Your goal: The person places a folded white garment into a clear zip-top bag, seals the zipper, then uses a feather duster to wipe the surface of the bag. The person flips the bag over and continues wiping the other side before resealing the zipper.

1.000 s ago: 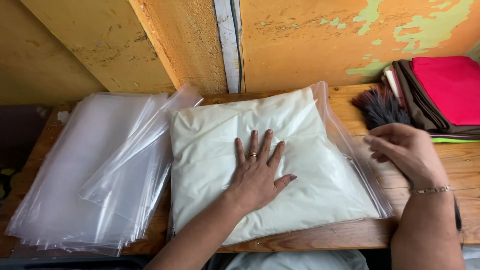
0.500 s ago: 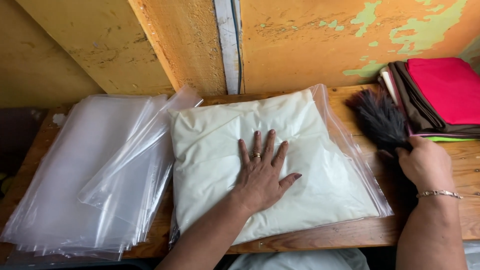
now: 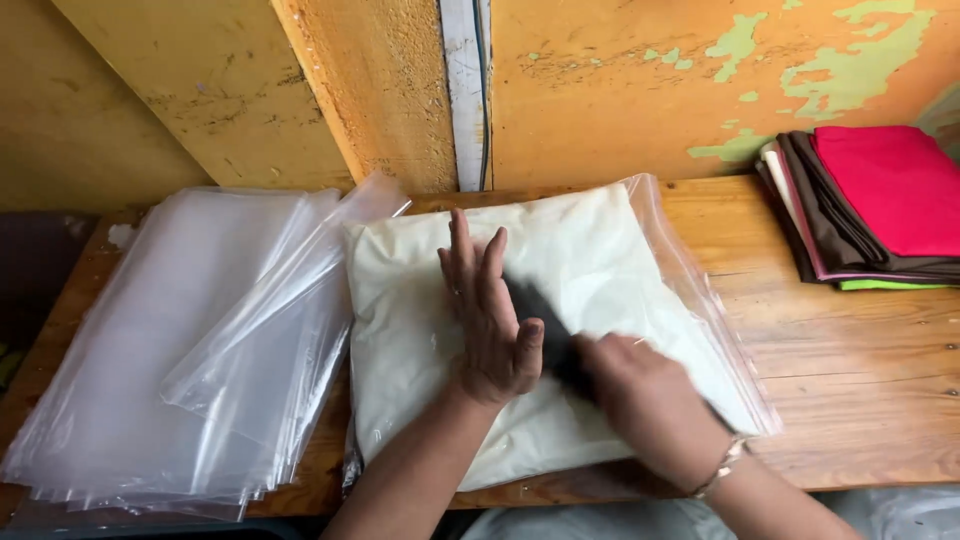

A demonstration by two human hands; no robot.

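Observation:
A clear plastic bag with a folded cream-white cloth inside lies on the wooden table. My left hand rests flat on the middle of the bag, fingers spread and pointing away from me. Just to its right, my right hand is over the bag and grips a black brush. The brush's dark bristles lie on the bag beside my left hand and look blurred.
A stack of clear plastic bags covers the left part of the table. Folded cloths in red, brown, pink and green are piled at the right rear corner. A peeling yellow wall stands behind the table.
My right hand picked up the black brush from the table's right side and carried it left onto the bag. My left hand stayed flat on the bag.

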